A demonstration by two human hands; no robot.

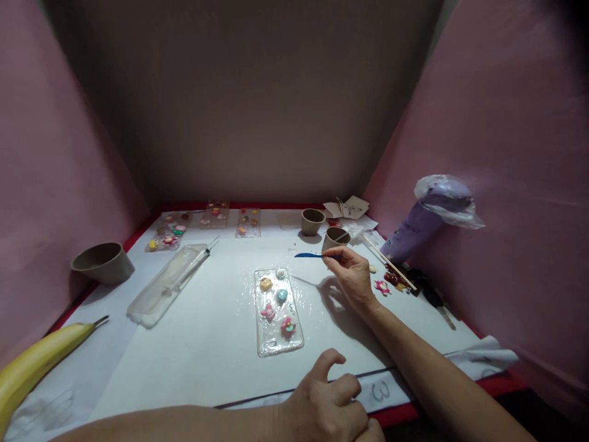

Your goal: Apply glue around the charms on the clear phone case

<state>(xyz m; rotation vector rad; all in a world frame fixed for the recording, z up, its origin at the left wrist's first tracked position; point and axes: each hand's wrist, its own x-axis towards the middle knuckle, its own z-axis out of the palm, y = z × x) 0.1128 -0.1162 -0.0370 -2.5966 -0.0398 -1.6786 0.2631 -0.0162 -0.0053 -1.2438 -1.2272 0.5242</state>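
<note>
With the thumb and fingers of our right hand (352, 277) we pinch a slim blue knife-shaped tool (306, 255), raised beyond and to the right of a clear rectangular phone case (275, 336) bearing five small coloured charms (288, 327). Our left hand (326, 396), fingers loosely bent, is near the case's closer right corner. Left of the case we see a long clear plastic shell (154, 298) and, farther out, a yellow curved banana (50, 350).

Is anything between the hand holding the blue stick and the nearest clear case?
Nothing visible: only speckled white paper lies between the right hand and the clear case. The left hand sits nearer the viewer, off that path.
</note>
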